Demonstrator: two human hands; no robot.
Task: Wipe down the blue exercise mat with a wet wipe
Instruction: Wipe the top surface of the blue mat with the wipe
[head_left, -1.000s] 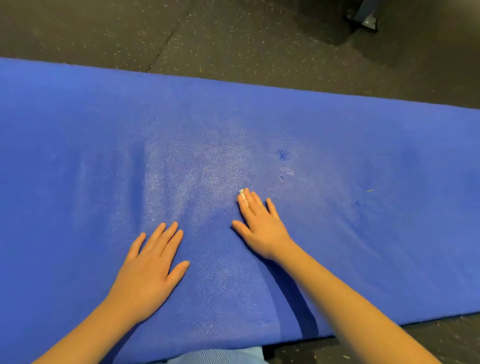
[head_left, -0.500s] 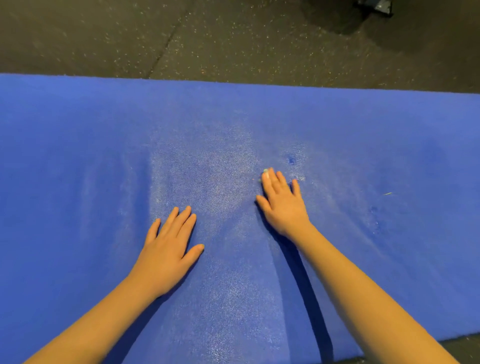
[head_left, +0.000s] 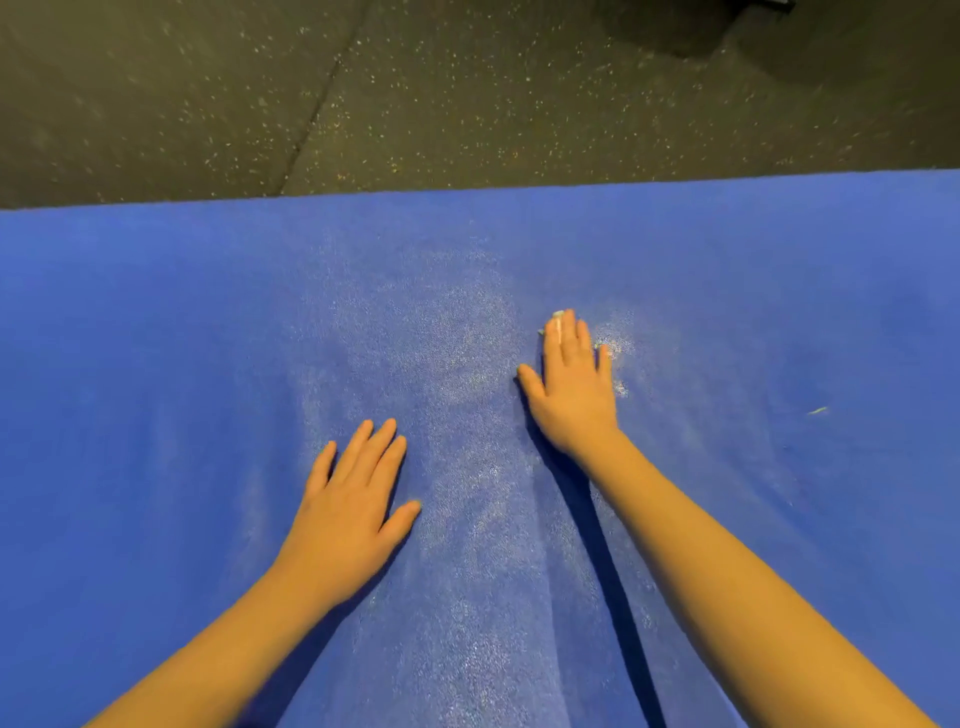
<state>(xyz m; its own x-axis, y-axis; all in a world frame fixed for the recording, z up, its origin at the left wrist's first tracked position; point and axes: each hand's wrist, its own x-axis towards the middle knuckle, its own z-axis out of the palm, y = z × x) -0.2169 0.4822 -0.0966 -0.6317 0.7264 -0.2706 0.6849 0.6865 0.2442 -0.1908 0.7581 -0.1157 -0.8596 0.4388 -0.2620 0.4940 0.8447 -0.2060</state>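
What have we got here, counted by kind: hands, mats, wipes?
Hands: 2, left hand and right hand, both flat on the mat
Blue mat: 1
Wet wipe: 1, peeking out under the right fingertips
Total: 4

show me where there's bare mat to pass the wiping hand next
Free: the blue mat left of the left hand, the strip between the right hand and the far edge, and everything right of it bar a green speck. Tightest between the two hands.
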